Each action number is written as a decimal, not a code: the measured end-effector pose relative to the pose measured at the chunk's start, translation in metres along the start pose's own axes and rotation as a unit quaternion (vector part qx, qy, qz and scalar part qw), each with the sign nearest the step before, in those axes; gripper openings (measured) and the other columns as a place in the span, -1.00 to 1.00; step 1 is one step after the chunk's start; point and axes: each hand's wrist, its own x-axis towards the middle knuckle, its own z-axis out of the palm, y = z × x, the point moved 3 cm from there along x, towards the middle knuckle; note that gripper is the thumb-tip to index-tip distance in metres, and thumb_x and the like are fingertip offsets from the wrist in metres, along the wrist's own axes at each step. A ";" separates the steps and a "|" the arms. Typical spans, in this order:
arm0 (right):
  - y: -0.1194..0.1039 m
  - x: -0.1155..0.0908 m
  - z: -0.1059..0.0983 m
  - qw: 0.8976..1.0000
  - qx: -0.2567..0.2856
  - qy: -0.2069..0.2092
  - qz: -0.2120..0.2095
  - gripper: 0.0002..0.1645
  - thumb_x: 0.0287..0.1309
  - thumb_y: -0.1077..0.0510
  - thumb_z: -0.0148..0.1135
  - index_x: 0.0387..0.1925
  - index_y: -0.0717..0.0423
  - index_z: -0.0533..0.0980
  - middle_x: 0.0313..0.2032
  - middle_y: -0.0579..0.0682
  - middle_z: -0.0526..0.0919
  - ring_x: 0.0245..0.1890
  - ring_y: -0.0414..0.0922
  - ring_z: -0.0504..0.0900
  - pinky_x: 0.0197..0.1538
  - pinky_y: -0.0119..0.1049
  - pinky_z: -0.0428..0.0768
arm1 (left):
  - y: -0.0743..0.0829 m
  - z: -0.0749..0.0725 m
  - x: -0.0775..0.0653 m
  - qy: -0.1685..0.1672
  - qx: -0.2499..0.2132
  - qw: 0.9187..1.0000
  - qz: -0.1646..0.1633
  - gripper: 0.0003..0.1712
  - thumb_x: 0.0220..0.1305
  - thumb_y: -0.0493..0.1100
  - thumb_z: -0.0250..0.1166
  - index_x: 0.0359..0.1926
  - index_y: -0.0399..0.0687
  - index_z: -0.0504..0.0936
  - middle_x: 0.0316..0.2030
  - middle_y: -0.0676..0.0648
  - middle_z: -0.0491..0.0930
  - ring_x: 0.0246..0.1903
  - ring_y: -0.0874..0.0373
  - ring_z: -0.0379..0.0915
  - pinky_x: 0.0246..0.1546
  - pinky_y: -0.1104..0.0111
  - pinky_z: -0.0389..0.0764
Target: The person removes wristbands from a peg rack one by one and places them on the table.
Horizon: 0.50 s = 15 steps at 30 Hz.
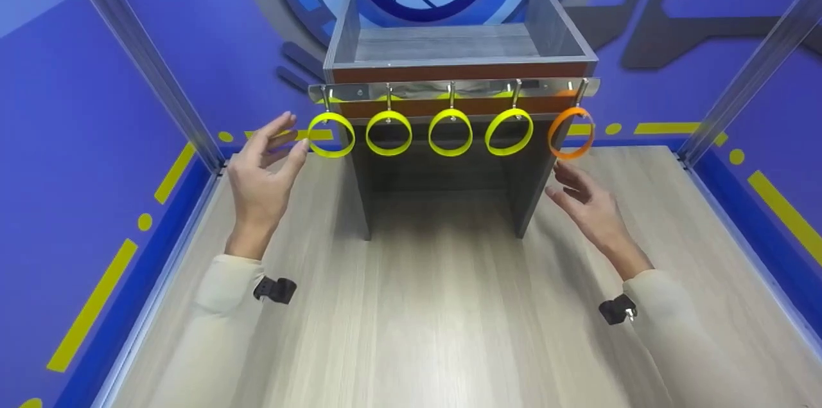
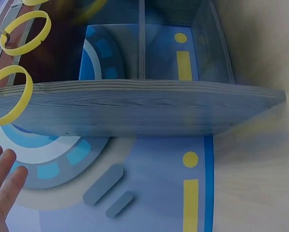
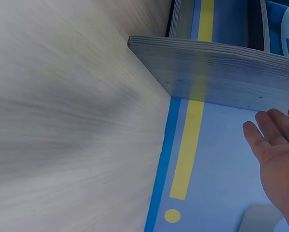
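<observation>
Left hand [image 1: 262,180] empty, thumb and fingers parted, just left of yellow ring [image 1: 331,153] at left end of metal rail [image 1: 424,90]. Right hand [image 1: 594,212] empty, fingers relaxed, below orange ring [image 1: 565,155] at right end. Three more yellow rings [image 1: 451,153] between, along front edge of shelf [image 1: 462,73].

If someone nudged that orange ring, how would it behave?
The orange ring would probably swing, since it hangs from a hook. Its thin band suggests it is light. Its neat round outline suggests it is fairly stiff and might roll on edge.
</observation>
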 end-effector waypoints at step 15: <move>0.005 -0.001 0.020 0.997 0.053 0.048 -0.007 -0.45 0.40 0.01 0.45 0.31 0.14 0.60 0.18 0.06 0.71 0.14 -0.16 0.70 0.15 -0.53 0.64 | -0.002 0.011 -0.001 -0.002 -0.041 0.998 -0.039 -0.60 0.34 -0.33 0.50 0.17 -0.30 0.72 0.10 -0.14 0.74 -0.03 -0.01 0.75 -0.01 0.33 0.78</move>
